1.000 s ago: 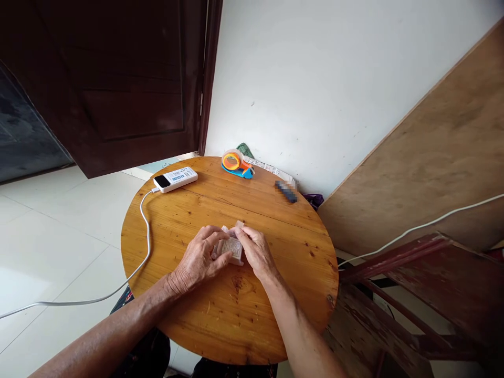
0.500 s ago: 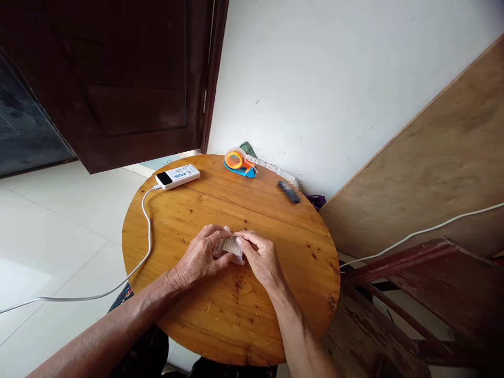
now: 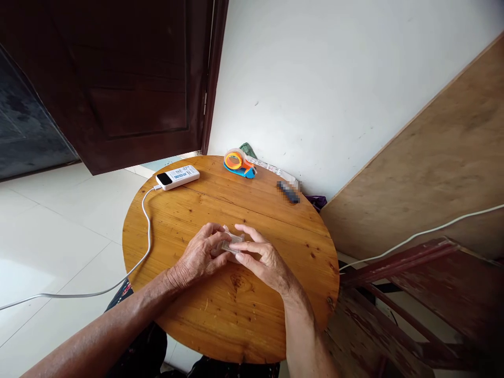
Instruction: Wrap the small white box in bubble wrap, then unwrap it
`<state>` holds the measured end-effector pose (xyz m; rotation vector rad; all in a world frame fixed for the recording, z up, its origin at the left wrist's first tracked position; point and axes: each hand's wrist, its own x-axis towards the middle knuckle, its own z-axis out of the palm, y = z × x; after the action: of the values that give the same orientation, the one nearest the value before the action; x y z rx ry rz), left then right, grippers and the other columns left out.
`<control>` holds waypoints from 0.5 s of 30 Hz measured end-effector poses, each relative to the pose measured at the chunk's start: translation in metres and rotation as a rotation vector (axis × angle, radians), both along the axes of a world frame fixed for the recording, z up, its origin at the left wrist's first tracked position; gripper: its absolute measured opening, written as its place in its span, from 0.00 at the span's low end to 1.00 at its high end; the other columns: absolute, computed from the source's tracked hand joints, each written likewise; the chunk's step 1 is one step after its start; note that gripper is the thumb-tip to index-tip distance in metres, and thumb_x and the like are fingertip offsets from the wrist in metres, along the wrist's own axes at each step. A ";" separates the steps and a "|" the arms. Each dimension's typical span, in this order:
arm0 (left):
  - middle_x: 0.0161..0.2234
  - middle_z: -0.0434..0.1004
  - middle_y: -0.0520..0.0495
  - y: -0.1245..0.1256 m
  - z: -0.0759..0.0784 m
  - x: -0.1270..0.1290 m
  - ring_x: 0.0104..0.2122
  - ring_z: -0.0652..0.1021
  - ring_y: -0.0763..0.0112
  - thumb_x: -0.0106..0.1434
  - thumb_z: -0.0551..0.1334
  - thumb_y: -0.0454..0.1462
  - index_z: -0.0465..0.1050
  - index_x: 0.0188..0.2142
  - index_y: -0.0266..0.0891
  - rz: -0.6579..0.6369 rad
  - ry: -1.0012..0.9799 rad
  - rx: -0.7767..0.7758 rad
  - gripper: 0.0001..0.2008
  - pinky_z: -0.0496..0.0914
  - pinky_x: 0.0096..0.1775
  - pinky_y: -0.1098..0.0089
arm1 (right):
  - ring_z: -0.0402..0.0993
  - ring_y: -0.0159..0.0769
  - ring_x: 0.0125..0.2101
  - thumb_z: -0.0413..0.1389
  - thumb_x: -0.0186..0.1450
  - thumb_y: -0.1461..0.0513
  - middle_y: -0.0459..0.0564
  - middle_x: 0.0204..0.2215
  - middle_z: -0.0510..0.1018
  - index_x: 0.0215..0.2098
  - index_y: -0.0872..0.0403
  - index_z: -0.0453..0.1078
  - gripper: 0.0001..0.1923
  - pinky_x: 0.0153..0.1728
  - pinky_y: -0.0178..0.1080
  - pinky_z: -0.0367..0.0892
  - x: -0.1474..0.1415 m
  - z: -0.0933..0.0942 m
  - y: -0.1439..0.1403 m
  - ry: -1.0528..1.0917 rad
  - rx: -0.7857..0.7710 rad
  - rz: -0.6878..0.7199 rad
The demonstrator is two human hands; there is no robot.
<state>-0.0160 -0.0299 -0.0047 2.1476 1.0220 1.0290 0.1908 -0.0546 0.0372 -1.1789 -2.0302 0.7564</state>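
Note:
A small packet in clear plastic wrap (image 3: 235, 239), pale inside with a printed face, lies on the round wooden table (image 3: 236, 320) between my hands. My left hand (image 3: 205, 249) is closed on its left side, thumb at the near edge and fingers over the top. From the right, my right hand (image 3: 262, 256) reaches over the packet with its fingers spread; the middle finger and thumb rest on or just above the wrap. Its index finger stands away from the packet. Fingers cover much of the packet, so its exact kind is unclear.
A white power bank-like device (image 3: 178, 177) with a white cable (image 3: 148, 231) sits at the back left. An orange and blue tape dispenser (image 3: 239, 164) stands at the back. Right of it lies a dark blurred object (image 3: 288, 192). A reddish wooden chair (image 3: 397, 262) is at the right.
My right hand has loosened from its pinch at the packet's top right edge. Its fingers are now spread across the packet. The left hand keeps its hold.

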 end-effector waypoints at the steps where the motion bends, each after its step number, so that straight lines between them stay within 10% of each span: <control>1: 0.50 0.68 0.42 0.000 0.000 0.000 0.46 0.75 0.62 0.63 0.62 0.39 0.74 0.47 0.42 0.003 0.002 0.001 0.13 0.73 0.47 0.62 | 0.68 0.44 0.59 0.58 0.67 0.59 0.49 0.60 0.70 0.43 0.44 0.81 0.10 0.60 0.49 0.62 0.001 0.001 0.000 0.023 -0.004 0.007; 15: 0.51 0.65 0.44 0.000 0.002 -0.001 0.46 0.75 0.63 0.60 0.63 0.38 0.74 0.48 0.43 0.003 0.024 -0.030 0.16 0.72 0.49 0.61 | 0.70 0.44 0.56 0.56 0.64 0.63 0.53 0.56 0.74 0.37 0.49 0.80 0.10 0.59 0.47 0.63 -0.008 -0.004 0.003 0.068 0.037 -0.160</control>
<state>-0.0167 -0.0298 -0.0027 2.1395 1.0460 0.9850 0.1831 -0.0517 0.0336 -1.2604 -1.8613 0.6678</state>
